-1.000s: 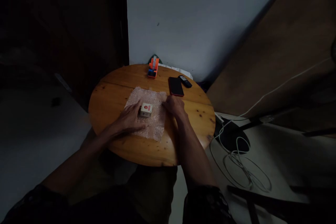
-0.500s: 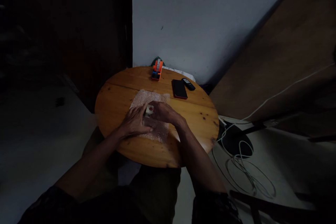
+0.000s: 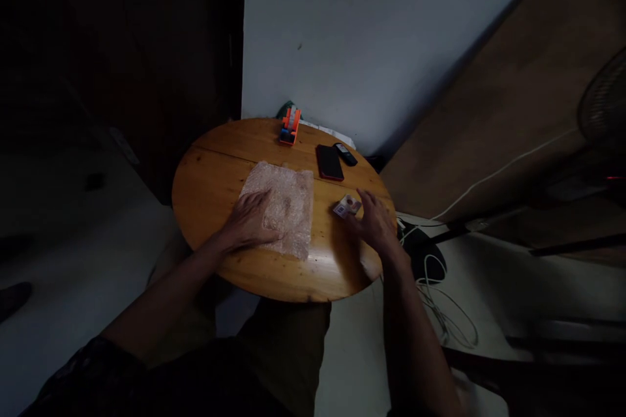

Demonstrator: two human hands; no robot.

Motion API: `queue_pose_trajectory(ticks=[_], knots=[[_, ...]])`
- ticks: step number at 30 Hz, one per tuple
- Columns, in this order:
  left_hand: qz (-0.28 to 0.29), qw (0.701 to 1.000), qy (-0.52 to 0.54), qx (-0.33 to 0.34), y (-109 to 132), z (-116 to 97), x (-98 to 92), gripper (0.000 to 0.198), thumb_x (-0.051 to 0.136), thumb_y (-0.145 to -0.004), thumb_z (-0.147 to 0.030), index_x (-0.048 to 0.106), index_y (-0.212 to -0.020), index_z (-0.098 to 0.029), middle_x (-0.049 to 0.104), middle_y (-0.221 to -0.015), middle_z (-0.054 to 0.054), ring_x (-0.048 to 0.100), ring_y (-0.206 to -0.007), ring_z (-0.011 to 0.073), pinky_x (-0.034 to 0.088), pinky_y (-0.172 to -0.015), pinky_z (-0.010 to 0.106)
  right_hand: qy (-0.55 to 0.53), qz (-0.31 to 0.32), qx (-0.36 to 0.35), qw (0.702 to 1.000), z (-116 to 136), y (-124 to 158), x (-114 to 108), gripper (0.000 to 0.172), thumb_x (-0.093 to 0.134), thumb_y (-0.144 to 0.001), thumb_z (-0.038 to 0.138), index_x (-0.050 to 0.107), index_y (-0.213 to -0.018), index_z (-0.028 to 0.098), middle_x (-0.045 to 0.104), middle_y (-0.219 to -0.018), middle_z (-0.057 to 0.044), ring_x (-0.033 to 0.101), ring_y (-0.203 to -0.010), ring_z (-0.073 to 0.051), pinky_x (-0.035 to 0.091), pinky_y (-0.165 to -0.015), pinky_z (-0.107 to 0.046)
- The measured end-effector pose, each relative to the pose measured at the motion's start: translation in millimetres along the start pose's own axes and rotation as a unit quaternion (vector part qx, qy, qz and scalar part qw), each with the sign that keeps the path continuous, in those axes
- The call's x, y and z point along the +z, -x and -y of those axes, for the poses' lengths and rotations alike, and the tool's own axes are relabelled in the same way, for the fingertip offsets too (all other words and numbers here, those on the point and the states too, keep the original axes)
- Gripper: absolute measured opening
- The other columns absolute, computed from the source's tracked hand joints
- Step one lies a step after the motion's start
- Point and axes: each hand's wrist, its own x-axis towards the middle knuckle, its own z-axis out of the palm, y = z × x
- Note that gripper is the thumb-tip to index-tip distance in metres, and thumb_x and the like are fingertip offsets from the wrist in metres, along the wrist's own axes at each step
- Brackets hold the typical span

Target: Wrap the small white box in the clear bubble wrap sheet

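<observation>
A sheet of clear bubble wrap (image 3: 288, 208) lies spread on the round wooden table (image 3: 205, 189). Across its left part rests my left hand (image 3: 250, 220), palm down with the fingers stretched out. To the right of the sheet is a small printed box (image 3: 347, 206), pale with a darker picture on it, at the tabletop. My right hand (image 3: 372, 221) is beside the box with thumb and fingers spread apart around its right side. Whether a fingertip still touches the box is hard to tell in the dim light.
An orange tape dispenser (image 3: 290, 125) stands at the table's far edge by the wall. A dark flat notebook-like item (image 3: 330, 162) and a black mobile phone (image 3: 345, 154) lie at the back right. Pale cables (image 3: 440, 313) coil on the floor; a fan (image 3: 604, 101) stands at far right.
My right hand has carried the small box from the middle of the bubble wrap to the bare wood on the right, and its fingers have spread. The left hand stays on the sheet.
</observation>
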Motion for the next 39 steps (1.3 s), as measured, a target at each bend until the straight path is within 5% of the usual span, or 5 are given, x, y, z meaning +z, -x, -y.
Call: queue_pose_trajectory(ticks=[3, 8, 16, 26, 39], knots=[[0.002, 1.0, -0.007, 0.0, -1.1, 0.4, 0.8, 0.11, 0.068, -0.072, -0.06, 0.023, -0.157, -0.009, 0.036, -0.161, 0.019, 0.033, -0.148, 0.0369, 0.022, -0.124, 0.046, -0.053, -0.056, -0.07, 0.995, 26.9, 5.4, 3.8, 0.056, 0.056, -0.091, 0.03, 0.051, -0.143, 0.011, 0.053, -0.147, -0.02, 0.051, -0.133, -0.034, 0.041, -0.108, -0.049], [0.002, 1.0, -0.012, -0.001, -2.9, 2.0, 2.7, 0.108, 0.068, -0.072, -0.061, 0.025, -0.157, -0.01, 0.036, -0.162, 0.019, 0.033, -0.149, 0.0369, 0.022, -0.124, 0.048, -0.061, 0.07, -0.256, 0.962, 85.6, -1.9, 17.7, 0.048, 0.051, -0.094, 0.023, 0.054, -0.142, 0.015, 0.051, -0.151, -0.016, 0.049, -0.136, -0.03, 0.04, -0.11, -0.044], [0.005, 1.0, -0.015, 0.005, -2.9, -2.0, -1.3, 0.099, 0.069, -0.073, -0.057, 0.032, -0.156, -0.018, 0.039, -0.161, 0.015, 0.034, -0.149, 0.0351, 0.023, -0.124, 0.048, -0.011, 0.057, -0.177, 0.982, 101.2, -13.1, 52.1, 0.053, 0.041, -0.102, 0.039, 0.048, -0.147, 0.011, 0.046, -0.156, -0.018, 0.042, -0.142, -0.033, 0.033, -0.114, -0.046], [0.075, 0.994, -0.074, 0.034, 3.5, -10.7, -25.4, 0.083, 0.068, -0.078, -0.057, 0.046, -0.149, -0.022, 0.035, -0.163, 0.017, 0.025, -0.153, 0.0392, 0.014, -0.124, 0.059, -0.064, 0.046, -0.191, 0.979, 91.7, -11.1, 55.3, 0.053, 0.045, -0.101, 0.04, 0.051, -0.144, 0.011, 0.048, -0.155, -0.016, 0.042, -0.143, -0.03, 0.031, -0.115, -0.043], [0.112, 0.992, -0.043, 0.046, -13.3, -9.6, -2.7, 0.096, 0.062, -0.077, -0.069, 0.035, -0.157, -0.023, 0.022, -0.168, 0.017, 0.015, -0.156, 0.0394, 0.008, -0.123, 0.063, -0.083, 0.034, -0.157, 0.984, 91.5, -11.5, 56.2, 0.047, 0.034, -0.103, 0.03, 0.054, -0.14, 0.009, 0.05, -0.152, -0.018, 0.046, -0.139, -0.028, 0.034, -0.116, -0.042]])
